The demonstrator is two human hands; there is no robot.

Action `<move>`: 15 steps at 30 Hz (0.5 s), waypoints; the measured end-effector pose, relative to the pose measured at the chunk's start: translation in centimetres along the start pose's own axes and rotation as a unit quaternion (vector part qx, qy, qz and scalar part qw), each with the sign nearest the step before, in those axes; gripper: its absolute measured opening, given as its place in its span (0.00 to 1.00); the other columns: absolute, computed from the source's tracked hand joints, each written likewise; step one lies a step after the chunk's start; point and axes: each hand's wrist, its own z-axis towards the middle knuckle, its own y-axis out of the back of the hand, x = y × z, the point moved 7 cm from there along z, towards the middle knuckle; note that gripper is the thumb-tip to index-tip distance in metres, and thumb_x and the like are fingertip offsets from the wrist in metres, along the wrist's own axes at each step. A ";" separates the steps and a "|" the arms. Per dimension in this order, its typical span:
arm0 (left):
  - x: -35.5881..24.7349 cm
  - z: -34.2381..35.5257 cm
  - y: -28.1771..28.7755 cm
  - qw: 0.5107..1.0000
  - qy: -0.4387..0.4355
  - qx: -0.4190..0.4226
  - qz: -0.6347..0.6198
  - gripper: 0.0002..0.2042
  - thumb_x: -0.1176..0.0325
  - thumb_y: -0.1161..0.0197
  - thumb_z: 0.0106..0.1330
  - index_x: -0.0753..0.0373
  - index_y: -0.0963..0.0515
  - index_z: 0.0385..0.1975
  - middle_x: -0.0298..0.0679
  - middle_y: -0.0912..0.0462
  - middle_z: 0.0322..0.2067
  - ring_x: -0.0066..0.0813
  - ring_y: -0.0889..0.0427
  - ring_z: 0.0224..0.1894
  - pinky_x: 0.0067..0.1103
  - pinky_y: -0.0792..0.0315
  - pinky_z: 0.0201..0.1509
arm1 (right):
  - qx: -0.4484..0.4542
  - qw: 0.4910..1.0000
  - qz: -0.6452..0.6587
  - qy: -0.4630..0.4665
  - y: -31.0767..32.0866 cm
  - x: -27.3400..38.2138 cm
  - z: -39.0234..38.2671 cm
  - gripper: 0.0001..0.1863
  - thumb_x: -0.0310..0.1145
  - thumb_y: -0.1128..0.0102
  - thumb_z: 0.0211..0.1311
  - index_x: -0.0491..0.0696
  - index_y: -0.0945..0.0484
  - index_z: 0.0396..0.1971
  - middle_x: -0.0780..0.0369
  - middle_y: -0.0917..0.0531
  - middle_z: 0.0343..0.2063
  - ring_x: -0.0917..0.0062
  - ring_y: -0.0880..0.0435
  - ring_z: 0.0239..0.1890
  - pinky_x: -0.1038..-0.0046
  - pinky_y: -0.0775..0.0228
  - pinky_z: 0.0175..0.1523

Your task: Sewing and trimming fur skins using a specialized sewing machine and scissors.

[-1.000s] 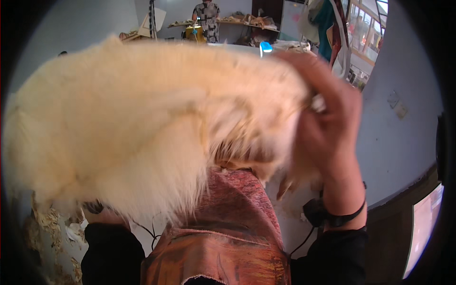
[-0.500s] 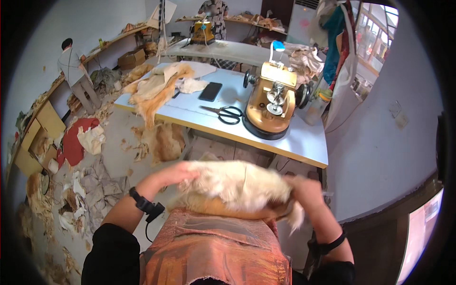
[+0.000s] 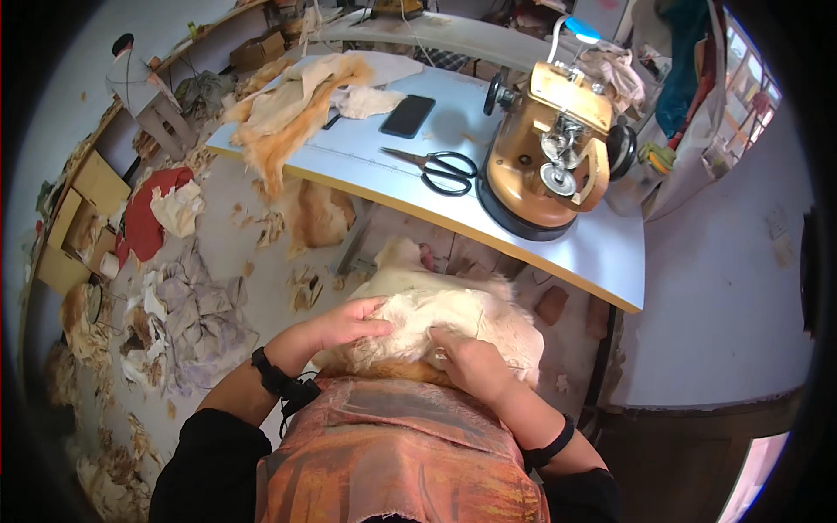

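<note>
A cream pelt (image 3: 501, 336), pale skin side upward and fur along its edges, rests across my lap at the top of an orange-red printed apron (image 3: 401, 453). My left hand (image 3: 353, 322) grips it on the left, fingers lying over the skin side. Near the middle, my right hand (image 3: 466, 357) holds it with bent fingers; part of those fingers is hidden against the pelt.
Ahead, a table (image 3: 602, 266) holds a fur sewing machine (image 3: 519, 179), scissors (image 3: 440, 179), a phone (image 3: 407, 115) and loose pelts (image 3: 292, 113). Scraps and cloths (image 3: 205, 318) litter the floor at left. Another person (image 3: 148, 96) stands by a wall shelf.
The pelt has come down from high in front of the camera to my lap, skin side now up. My right hand has moved from its right end toward the middle.
</note>
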 end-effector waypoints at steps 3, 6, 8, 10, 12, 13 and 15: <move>0.5 0.0 0.5 1.000 0.018 -0.005 0.022 0.27 0.68 0.37 0.76 0.69 0.35 0.71 0.36 0.22 0.62 0.21 0.25 0.61 0.24 0.30 0.67 | 0.041 0.999 0.008 -0.017 -0.9 -1.0 0.2 0.24 0.29 0.39 0.63 0.53 0.22 0.61 0.50 0.12 0.36 0.52 0.12 0.37 0.53 0.21 0.42; 2.6 0.2 3.9 0.991 -0.004 -0.073 0.116 0.26 0.66 0.36 0.75 0.68 0.33 0.69 0.39 0.21 0.60 0.25 0.24 0.61 0.26 0.30 0.68 | -0.032 0.994 0.102 0.016 2.0 -1.2 -0.2 0.21 0.30 0.36 0.62 0.52 0.21 0.57 0.52 0.12 0.34 0.55 0.11 0.35 0.55 0.21 0.39; 2.1 0.3 4.3 0.977 -0.031 -0.116 0.176 0.26 0.66 0.35 0.74 0.66 0.32 0.69 0.41 0.19 0.58 0.29 0.23 0.61 0.28 0.30 0.68 | -0.099 0.990 0.093 -0.041 4.0 -2.3 -0.8 0.19 0.30 0.30 0.60 0.53 0.18 0.52 0.55 0.14 0.35 0.63 0.12 0.33 0.62 0.20 0.36; -4.7 -0.7 2.0 0.758 -0.182 -0.334 0.530 0.20 0.69 0.34 0.69 0.61 0.24 0.60 0.41 0.18 0.50 0.36 0.20 0.55 0.31 0.28 0.65 | -0.114 0.992 0.031 -0.042 3.4 -3.0 -1.4 0.19 0.32 0.29 0.60 0.54 0.18 0.52 0.57 0.15 0.37 0.64 0.12 0.32 0.63 0.20 0.35; -5.1 1.1 -0.6 0.768 -0.255 -0.197 0.554 0.17 0.70 0.34 0.67 0.59 0.21 0.56 0.39 0.18 0.50 0.38 0.21 0.54 0.32 0.29 0.62 | -0.124 0.991 -0.029 -0.033 3.0 -2.7 -1.9 0.19 0.34 0.28 0.59 0.55 0.17 0.51 0.60 0.17 0.39 0.66 0.13 0.31 0.64 0.20 0.34; -5.3 1.7 -3.3 0.758 -0.323 -0.058 0.564 0.14 0.70 0.34 0.65 0.57 0.19 0.51 0.37 0.18 0.49 0.40 0.22 0.52 0.34 0.29 0.60 | -0.109 0.992 -0.050 -0.029 2.5 -2.2 -1.7 0.18 0.36 0.27 0.58 0.56 0.17 0.49 0.62 0.18 0.40 0.67 0.13 0.31 0.64 0.20 0.34; -5.3 2.9 -5.7 0.749 -0.320 -0.013 0.580 0.09 0.69 0.34 0.65 0.57 0.17 0.43 0.33 0.19 0.48 0.37 0.22 0.52 0.33 0.30 0.57 | -0.092 0.993 -0.071 -0.024 1.9 -2.1 -1.7 0.17 0.38 0.25 0.58 0.57 0.16 0.47 0.64 0.20 0.41 0.67 0.13 0.31 0.65 0.20 0.33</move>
